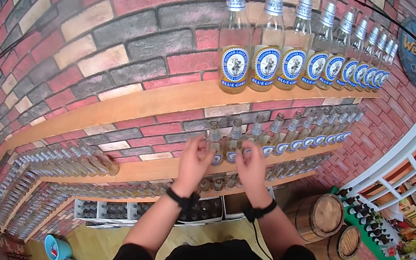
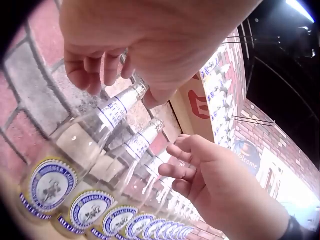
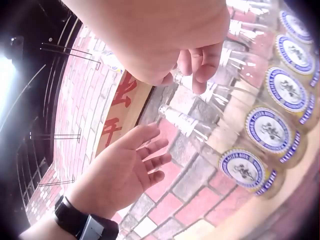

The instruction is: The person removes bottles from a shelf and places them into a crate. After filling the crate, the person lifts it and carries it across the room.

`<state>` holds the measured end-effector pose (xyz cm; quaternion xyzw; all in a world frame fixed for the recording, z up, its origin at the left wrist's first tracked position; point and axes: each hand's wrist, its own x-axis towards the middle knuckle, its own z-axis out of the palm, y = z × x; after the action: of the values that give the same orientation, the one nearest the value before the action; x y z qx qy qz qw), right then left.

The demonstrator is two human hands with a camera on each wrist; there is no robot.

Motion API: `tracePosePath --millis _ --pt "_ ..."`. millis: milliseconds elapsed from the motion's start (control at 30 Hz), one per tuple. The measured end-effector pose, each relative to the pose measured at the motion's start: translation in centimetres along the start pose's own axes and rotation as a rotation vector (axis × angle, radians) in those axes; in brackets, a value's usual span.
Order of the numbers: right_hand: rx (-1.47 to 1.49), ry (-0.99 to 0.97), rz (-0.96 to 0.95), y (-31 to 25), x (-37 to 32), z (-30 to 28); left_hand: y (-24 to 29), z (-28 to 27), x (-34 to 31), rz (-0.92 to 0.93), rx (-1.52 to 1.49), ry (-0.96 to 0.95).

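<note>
A row of clear glass beer bottles with round blue-and-white labels and silver neck foil stands on the middle shelf (image 1: pixel 150 171). My left hand (image 1: pixel 195 163) is beside the end bottle (image 3: pixel 242 170), its fingers loosely bent with nothing between them. In the left wrist view this hand (image 2: pixel 155 40) overlaps the top of that bottle's neck. Farther along the row, my right hand (image 1: pixel 252 173) is by the necks past the second bottle (image 2: pixel 91 211), fingers relaxed and slightly bent. Its fingertips partly cover a neck in the right wrist view. Both palms face each other.
Larger-looking bottles (image 1: pixel 234 64) line the upper shelf (image 1: pixel 169 101) above my hands. More bottles (image 1: pixel 85 157) fill the shelves at left. Below are crates (image 1: pixel 115 210) of dark bottles, wooden barrels (image 1: pixel 325 216) at right, and a blue bucket (image 1: pixel 57 248) on the floor.
</note>
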<state>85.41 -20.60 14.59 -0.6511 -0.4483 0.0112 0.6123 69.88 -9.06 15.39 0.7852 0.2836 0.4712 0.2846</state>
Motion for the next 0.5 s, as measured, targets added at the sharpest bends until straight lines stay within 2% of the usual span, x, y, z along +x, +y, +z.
tracePosePath --millis 33,100,167,267,433,500 --pt "0.014 0.025 0.023 -0.8 1.5 0.3 0.8 0.6 1.4 0.0 0.006 -0.001" --pt "0.033 0.046 0.04 -0.8 3.3 1.1 2.1 1.6 3.7 -0.171 0.041 0.001" --pt "-0.109 0.073 -0.036 0.9 4.6 2.5 0.9 3.3 4.6 -0.157 0.066 0.015" --pt "-0.153 0.018 -0.028 0.9 5.7 3.0 -1.2 4.6 5.1 -0.154 0.07 -0.008" --pt "-0.332 -0.014 -0.054 2.3 6.8 3.8 0.0 3.6 5.0 -0.249 0.067 -0.075" --pt "-0.309 -0.071 -0.028 1.9 6.9 3.4 0.3 3.4 4.1 -0.25 -0.084 -0.028"
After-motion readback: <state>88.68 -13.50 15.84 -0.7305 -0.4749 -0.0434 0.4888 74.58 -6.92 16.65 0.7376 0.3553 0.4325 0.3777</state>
